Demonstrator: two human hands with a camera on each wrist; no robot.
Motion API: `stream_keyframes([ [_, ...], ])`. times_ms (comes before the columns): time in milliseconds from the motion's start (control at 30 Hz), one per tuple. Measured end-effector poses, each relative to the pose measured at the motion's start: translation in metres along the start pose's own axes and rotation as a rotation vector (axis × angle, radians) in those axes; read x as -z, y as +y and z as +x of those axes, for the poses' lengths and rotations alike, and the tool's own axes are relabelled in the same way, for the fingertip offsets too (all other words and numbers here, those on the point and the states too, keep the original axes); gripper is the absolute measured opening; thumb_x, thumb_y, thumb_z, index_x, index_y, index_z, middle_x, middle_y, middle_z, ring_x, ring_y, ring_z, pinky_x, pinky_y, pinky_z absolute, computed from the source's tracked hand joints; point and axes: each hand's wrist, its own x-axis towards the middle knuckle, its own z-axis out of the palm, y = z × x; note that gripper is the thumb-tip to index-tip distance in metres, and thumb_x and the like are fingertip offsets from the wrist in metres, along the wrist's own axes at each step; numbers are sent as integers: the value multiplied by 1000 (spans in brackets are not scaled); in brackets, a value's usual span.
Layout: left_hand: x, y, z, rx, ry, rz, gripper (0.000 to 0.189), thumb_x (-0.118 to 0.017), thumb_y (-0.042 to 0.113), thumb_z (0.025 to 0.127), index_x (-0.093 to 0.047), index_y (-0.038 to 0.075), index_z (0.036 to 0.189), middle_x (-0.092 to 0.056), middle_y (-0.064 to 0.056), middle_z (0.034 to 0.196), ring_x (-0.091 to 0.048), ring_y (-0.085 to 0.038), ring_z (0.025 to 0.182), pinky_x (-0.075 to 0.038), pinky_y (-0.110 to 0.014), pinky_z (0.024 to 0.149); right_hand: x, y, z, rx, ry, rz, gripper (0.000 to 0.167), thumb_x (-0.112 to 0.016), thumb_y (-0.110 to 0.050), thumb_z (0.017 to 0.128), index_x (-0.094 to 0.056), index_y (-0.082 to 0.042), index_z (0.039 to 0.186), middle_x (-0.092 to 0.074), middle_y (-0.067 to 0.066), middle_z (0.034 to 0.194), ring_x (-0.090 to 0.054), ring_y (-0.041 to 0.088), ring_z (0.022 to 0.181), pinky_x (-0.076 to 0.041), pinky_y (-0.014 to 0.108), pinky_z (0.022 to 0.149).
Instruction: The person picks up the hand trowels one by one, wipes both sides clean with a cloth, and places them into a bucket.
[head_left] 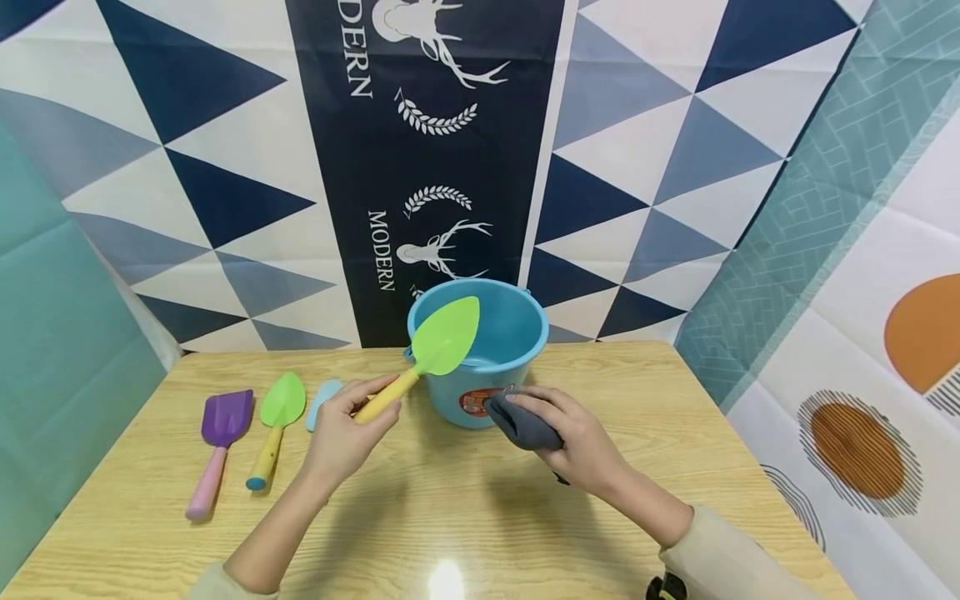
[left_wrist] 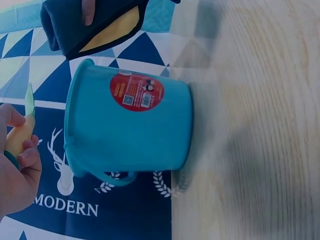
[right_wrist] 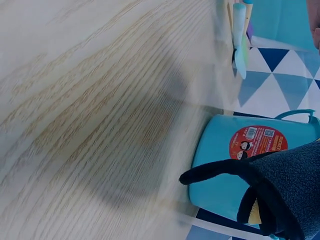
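My left hand (head_left: 348,437) grips the yellow handle of a toy shovel (head_left: 446,335) with a leaf-shaped green blade, raised in front of the bucket's opening. In the left wrist view the shovel shows edge-on. My right hand (head_left: 581,437) holds a folded dark grey cloth (head_left: 525,423), whose yellow underside (left_wrist: 112,32) shows in the left wrist view. Behind both hands a light blue bucket (head_left: 480,379) stands upright on the table, with a red label (right_wrist: 257,142) on its side. The cloth hangs before the bucket in the head view; whether they touch I cannot tell.
Left of my left hand lie a purple scoop (head_left: 227,417) with a pink handle, a smaller green shovel (head_left: 283,402) with a yellow handle, and a light blue tool (head_left: 325,398) partly hidden by that hand. Patterned cloth walls (head_left: 247,167) surround the wooden table (head_left: 450,508).
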Motion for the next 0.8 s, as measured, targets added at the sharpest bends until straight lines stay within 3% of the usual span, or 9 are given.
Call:
stream_keyframes([
  [533,11,-3,11,32,-33,86,32,-68,16,83,-68,17,115,-64,-8,94,-50,-14,65,-43,-22,50,-1,7,-5,180,-57,-207,73,-85,-8,62,-56,-22,127,-59,11,121,-61,28,102,-53,43,80],
  [800,14,-3,18,80,-51,133,32,-67,20,83,-67,20,115,-63,-8,93,-49,-14,61,-42,-23,47,0,7,-5,273,-86,-293,76,-85,-7,59,-56,-22,127,-59,12,121,-60,27,102,-52,42,80],
])
